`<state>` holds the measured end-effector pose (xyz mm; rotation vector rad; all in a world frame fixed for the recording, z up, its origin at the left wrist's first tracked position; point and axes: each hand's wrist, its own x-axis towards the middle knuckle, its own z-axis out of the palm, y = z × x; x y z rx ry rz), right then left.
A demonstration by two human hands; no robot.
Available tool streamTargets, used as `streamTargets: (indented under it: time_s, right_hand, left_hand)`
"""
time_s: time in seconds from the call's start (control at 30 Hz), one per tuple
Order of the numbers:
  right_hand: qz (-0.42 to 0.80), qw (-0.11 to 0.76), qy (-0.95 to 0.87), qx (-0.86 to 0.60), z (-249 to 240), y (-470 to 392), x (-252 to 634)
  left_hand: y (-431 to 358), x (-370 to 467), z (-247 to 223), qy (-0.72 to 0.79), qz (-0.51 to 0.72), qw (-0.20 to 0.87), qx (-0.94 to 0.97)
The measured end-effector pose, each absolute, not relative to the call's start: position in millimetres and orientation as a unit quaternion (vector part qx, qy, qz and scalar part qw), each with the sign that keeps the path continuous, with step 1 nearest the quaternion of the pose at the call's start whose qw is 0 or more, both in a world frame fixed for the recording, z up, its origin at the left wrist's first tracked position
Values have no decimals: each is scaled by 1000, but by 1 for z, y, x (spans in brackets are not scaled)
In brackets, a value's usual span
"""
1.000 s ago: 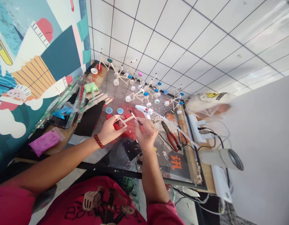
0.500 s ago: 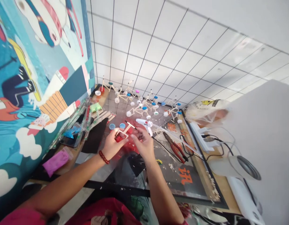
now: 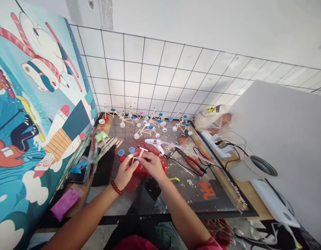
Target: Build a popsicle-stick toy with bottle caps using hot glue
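Between my two hands is a small frame of pale wooden sticks (image 3: 141, 151) with dark-tipped ends on its crossbar. My left hand (image 3: 126, 172) pinches it from the left, a red bead bracelet on that wrist. The fingers of my right hand (image 3: 151, 164) close on its right side and partly cover it. Just beyond my hands lies a white glue gun (image 3: 155, 143). Blue bottle caps (image 3: 131, 150) and a red cap (image 3: 122, 158) rest close to my left fingers. A red round thing (image 3: 142, 172) lies under my hands, mostly hidden.
Several little stick bicycles with cap wheels (image 3: 150, 128) stand along the back. Red-handled pliers (image 3: 190, 161) and a cable lie right, beside a white power strip (image 3: 218, 146). Wooden sticks (image 3: 112, 146), a green packet (image 3: 101, 136) and a pink packet (image 3: 66, 202) are left.
My view has tilted up, showing more wall. Both hands still hold the stick frame, and my right hand has come closer in over it.
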<state>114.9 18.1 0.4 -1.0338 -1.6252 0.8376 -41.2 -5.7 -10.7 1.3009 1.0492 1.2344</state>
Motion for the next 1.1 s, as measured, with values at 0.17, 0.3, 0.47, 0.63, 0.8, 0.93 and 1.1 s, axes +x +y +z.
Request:
streamTargets:
  time_s: [0.17, 0.3, 0.47, 0.63, 0.8, 0.93, 1.1]
  right_hand:
    - [353, 450, -699, -429, -1, 18, 118]
    - [361, 420, -714, -428, -3, 14, 113]
    - [389, 424, -688, -442, -2, 11, 112]
    - [461, 467, -588, -473, 2, 13, 119]
    - [480, 492, -558, -465, 4, 14, 120]
    - [443, 500, -574, -472, 1, 15, 119]
    - [399, 497, -600, -484, 1, 14, 120]
  left_hand:
    - [1, -46, -16, 443, 534, 520, 499]
    - [1, -44, -16, 435, 539, 524, 496]
    - [-2, -43, -8, 440, 558, 542, 449]
    - [-2, -43, -6, 443, 543, 590, 400]
    - [-3, -40, -10, 438, 533, 602, 402]
    - [-4, -39, -12, 464, 516, 581, 425]
    - [-4, -39, -13, 461, 509, 582, 435]
